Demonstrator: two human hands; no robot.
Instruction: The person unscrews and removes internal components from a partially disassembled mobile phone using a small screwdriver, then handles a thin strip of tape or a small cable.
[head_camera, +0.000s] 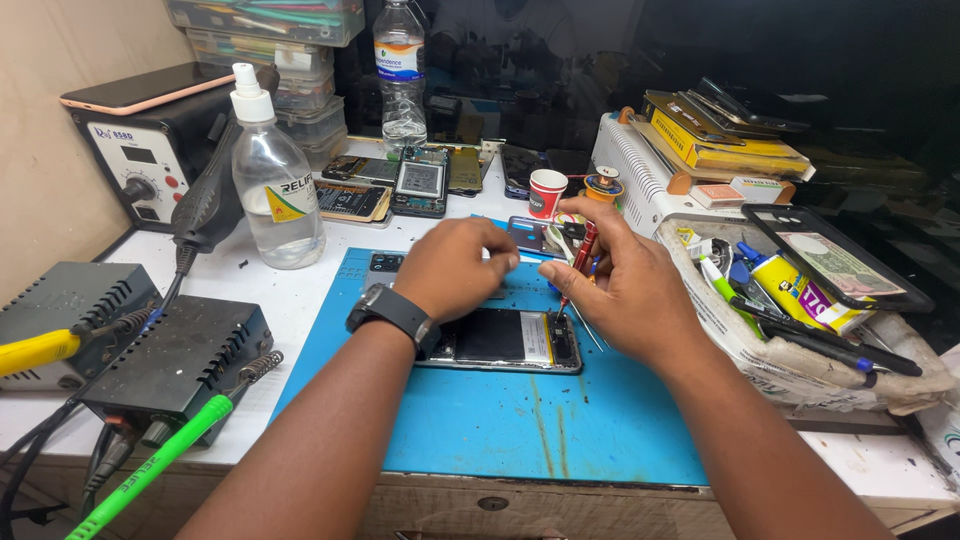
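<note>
An opened smartphone lies flat on a blue work mat, its back cover off and dark insides showing. My right hand holds a thin red-handled screwdriver upright, its tip down on the phone's right end. My left hand, a black watch on the wrist, hovers over the phone's left part with fingers curled, its fingertips close to the right hand's thumb. What sits under the left fingers is hidden.
A clear squeeze bottle and a hot-air station stand at left. Black soldering units with green and yellow irons sit at front left. Phone parts, a red cup and a water bottle are behind. A cluttered tool box is at right.
</note>
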